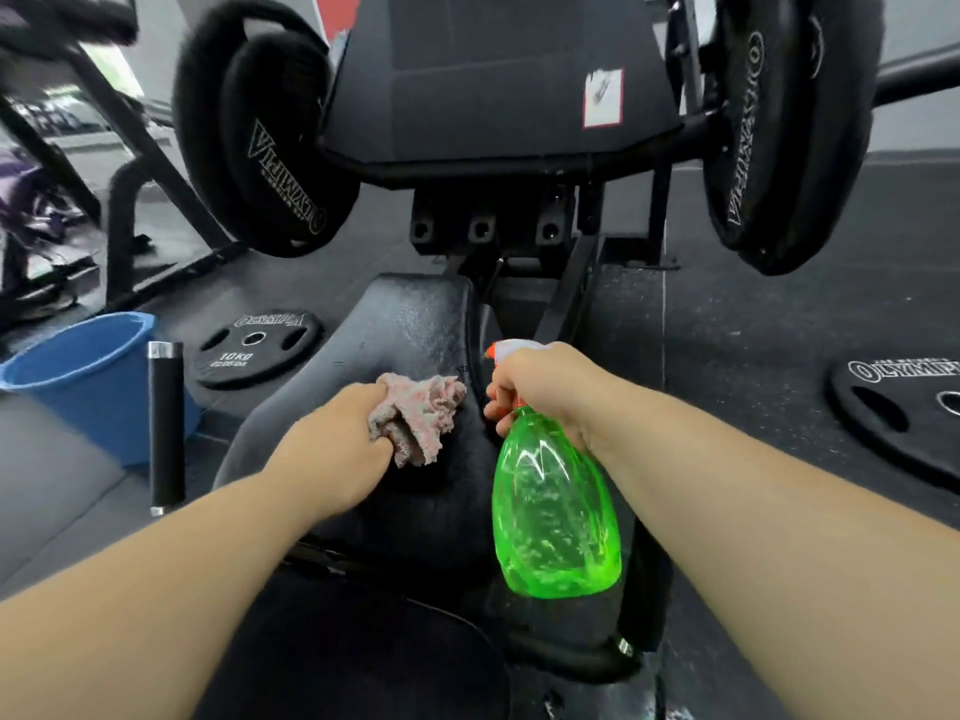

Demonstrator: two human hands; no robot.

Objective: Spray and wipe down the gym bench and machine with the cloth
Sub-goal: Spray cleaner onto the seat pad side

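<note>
**A:** Why is the left hand (337, 439) bunching up that pinkish-grey terry cloth (421, 413)?

**B:** Its fingers are curling round the cloth and pressing the wad onto the black padded seat of the gym machine (410, 330), probably so it is giving a firm wiping face.

**A:** And the right hand (545, 392)?

**B:** It is gripping the neck of the translucent green plastic spray bottle (556, 511). The bottle is hanging just beside the cloth and its white-and-orange nozzle is pointing over the seat. I think that is so spraying and wiping are alternating without anything being put down.

**A:** How is the seat looking?

**B:** The far end is glistening with fine droplets, while the part around the cloth is looking duller. The large black angled pad (493, 85) above is showing no wetness, so I am guessing it is waiting its turn.
</note>
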